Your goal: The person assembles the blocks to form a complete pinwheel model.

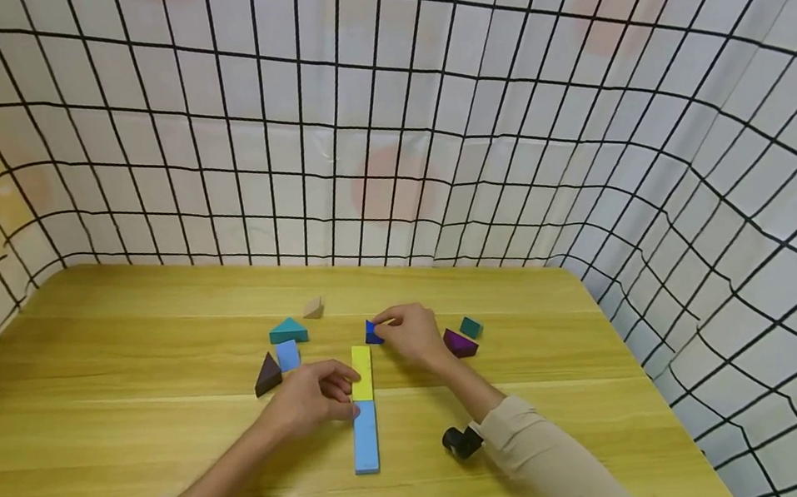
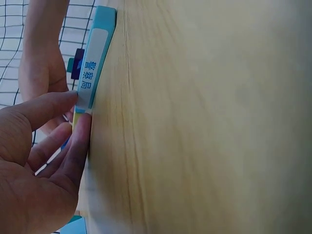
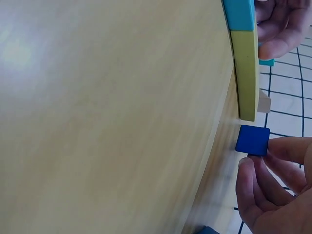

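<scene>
A long yellow block (image 1: pixel 361 368) and a long light blue block (image 1: pixel 367 441) lie end to end in one line on the wooden table. My left hand (image 1: pixel 310 400) is beside their left side, its thumb and fingertips touching near the joint with fingers loosely bent. In the left wrist view, the light blue block (image 2: pixel 95 56) bears a pale label with characters. Between thumb and fingers, my right hand (image 1: pixel 412 336) pinches a small dark blue block (image 3: pixel 253 140). It sits just past the far end of the yellow block (image 3: pixel 246 78), with a small gap between them.
Left of the line lie a teal triangular block (image 1: pixel 289 331), a short light blue block (image 1: pixel 288 355), a dark triangular block (image 1: pixel 268 375) and a beige block (image 1: pixel 313 308). To the right are purple (image 1: pixel 461 344) and dark green (image 1: pixel 471 327) blocks. Black wire mesh (image 1: pixel 308 134) borders the table.
</scene>
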`<state>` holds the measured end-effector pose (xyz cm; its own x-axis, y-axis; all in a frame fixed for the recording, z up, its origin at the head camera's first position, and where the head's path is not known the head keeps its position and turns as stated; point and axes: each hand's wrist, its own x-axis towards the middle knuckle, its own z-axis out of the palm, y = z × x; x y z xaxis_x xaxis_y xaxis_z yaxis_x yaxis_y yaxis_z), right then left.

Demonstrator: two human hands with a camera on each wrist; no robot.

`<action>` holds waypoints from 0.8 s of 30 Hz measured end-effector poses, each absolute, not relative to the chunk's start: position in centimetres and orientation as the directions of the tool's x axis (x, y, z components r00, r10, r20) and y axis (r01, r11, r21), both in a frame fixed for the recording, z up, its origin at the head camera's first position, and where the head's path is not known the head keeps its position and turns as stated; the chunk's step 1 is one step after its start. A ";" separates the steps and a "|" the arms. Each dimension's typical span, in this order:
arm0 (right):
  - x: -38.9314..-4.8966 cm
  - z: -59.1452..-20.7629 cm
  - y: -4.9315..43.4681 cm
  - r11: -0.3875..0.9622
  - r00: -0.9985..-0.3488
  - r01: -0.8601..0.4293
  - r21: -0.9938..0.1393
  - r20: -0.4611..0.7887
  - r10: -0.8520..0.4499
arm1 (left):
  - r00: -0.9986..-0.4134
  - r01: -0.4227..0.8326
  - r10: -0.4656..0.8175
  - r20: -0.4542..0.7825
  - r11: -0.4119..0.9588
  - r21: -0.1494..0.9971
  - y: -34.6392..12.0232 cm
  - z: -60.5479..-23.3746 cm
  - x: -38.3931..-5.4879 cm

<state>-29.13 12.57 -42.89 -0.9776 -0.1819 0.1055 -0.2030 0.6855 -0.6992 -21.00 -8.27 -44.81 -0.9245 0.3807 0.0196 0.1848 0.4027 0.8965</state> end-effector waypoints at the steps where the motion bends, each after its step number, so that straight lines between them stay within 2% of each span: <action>1: -29.1 -42.9 12.5 0.680 -0.978 -0.199 -0.705 0.103 -0.180 | -0.923 0.186 0.383 0.021 0.399 0.898 -8.3 -44.8 -21.0; 24: -29.1 -43.2 11.6 0.641 -0.978 -0.187 -0.745 0.079 -0.193 | -0.917 0.190 0.398 0.023 0.386 0.903 -8.2 -44.4 -20.9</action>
